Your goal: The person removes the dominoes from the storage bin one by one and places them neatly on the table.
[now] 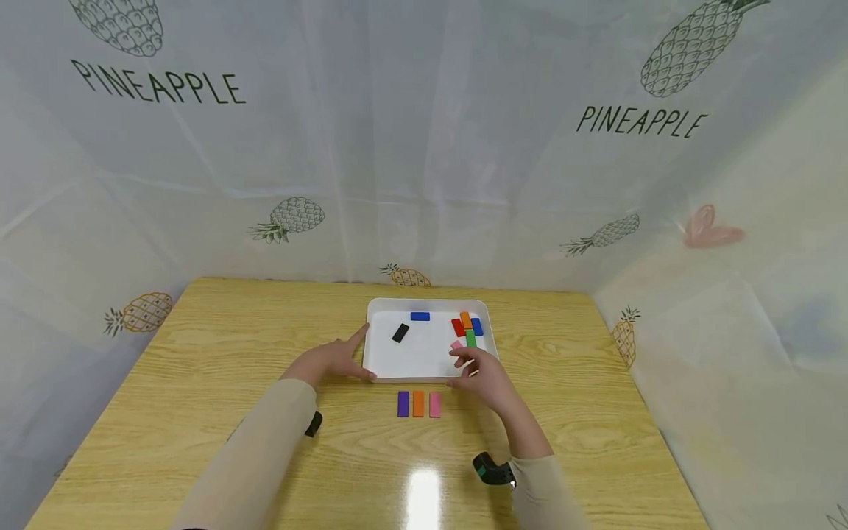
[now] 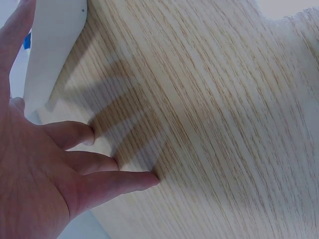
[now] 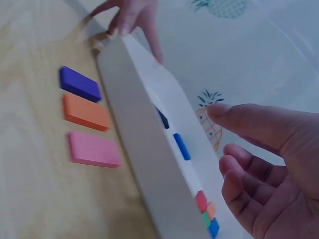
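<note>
A white tray (image 1: 414, 361) holds several coloured blocks. My left hand (image 1: 334, 358) spans the tray's left end, thumb at the near corner and fingers spread along the side. In the left wrist view, the other fingers of that hand (image 2: 45, 169) extend over the wood. My right hand (image 1: 489, 377) hovers at the tray's front right corner, partly hiding a pink block (image 1: 456, 344). Seen from the right wrist, this hand (image 3: 279, 164) has loosely bent fingers with nothing between them. In front of the tray, purple (image 1: 403, 404), orange (image 1: 418, 404) and pink (image 1: 434, 405) blocks form a row.
Inside the tray, a black block (image 1: 400, 333) and a blue block (image 1: 420, 316) lie apart. Red (image 1: 458, 327), orange (image 1: 466, 320), blue (image 1: 477, 327) and green (image 1: 470, 338) blocks cluster at the right. A pineapple-print sheet (image 1: 424, 162) hangs behind the wooden table (image 1: 583, 412).
</note>
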Demonstrator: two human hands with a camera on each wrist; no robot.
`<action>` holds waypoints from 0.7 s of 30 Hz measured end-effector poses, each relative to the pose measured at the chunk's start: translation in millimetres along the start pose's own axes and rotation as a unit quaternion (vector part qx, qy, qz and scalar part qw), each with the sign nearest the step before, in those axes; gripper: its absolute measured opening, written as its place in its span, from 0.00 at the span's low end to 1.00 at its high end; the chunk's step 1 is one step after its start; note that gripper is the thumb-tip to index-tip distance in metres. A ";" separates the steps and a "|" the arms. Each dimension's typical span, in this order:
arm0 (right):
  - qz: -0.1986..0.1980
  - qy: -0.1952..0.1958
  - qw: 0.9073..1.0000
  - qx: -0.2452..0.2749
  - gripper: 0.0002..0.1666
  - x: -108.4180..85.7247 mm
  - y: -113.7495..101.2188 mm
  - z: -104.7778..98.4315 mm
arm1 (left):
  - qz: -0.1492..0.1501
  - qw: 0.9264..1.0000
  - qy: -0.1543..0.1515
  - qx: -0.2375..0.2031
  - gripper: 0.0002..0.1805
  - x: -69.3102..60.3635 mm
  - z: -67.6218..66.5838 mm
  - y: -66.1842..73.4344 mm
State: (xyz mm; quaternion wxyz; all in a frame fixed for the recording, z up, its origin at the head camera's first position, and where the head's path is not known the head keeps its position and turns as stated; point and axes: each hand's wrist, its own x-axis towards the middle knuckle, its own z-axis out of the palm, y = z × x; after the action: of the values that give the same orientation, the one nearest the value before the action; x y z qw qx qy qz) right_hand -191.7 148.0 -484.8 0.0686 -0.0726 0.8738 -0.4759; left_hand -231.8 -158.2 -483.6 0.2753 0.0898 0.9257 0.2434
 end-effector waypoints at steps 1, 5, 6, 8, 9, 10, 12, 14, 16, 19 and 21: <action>-0.002 0.000 1.000 -0.002 0.27 4.4 -1.3 -2.1 | -0.001 1.000 -0.001 -0.002 0.63 -0.3 0.0 -0.1; -0.003 -0.011 1.000 -0.009 0.26 22.8 -5.2 -9.2 | -0.004 1.000 -0.001 -0.003 0.63 0.2 0.0 -0.8; -0.004 -0.014 1.000 -0.009 0.26 27.6 -5.4 -10.6 | -0.005 1.000 -0.001 -0.004 0.63 0.4 0.2 -1.0; -0.002 -0.025 1.000 -0.007 0.26 36.6 -5.3 -13.5 | -0.006 1.000 -0.001 -0.005 0.63 1.1 0.6 -1.4; -0.003 -0.031 0.999 -0.008 0.26 41.4 -4.1 -14.9 | -0.006 1.000 -0.002 -0.004 0.63 1.3 0.8 -1.6; -0.005 -0.037 0.999 -0.010 0.26 46.0 -2.3 -16.1 | -0.007 1.000 -0.002 -0.005 0.63 1.7 1.1 -1.8; -0.007 -0.049 0.999 -0.013 0.28 54.4 1.4 -18.6 | -0.009 1.000 -0.003 -0.005 0.63 1.8 1.4 -1.5; -0.007 -0.060 0.998 -0.017 0.28 61.8 5.4 -21.4 | -0.008 1.000 -0.004 -0.005 0.63 1.8 1.1 -0.9; -0.007 -0.065 0.997 -0.033 0.28 68.5 9.3 -24.6 | -0.009 1.000 -0.004 -0.006 0.63 1.4 0.8 -0.5; -0.013 -0.068 0.995 -0.066 0.27 77.8 13.4 -29.7 | -0.012 1.000 -0.004 -0.005 0.63 1.3 0.1 0.1; -0.021 -0.070 0.993 -0.095 0.27 83.7 16.0 -33.1 | -0.016 1.000 -0.005 -0.004 0.63 1.8 0.3 -0.4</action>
State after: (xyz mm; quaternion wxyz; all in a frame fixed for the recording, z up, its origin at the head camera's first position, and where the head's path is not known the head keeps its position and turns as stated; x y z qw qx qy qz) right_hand -281.0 167.7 -484.7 0.1125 -0.1304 0.9064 -0.3858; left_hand -233.2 -157.8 -484.9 0.2841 0.0751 0.9247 0.2420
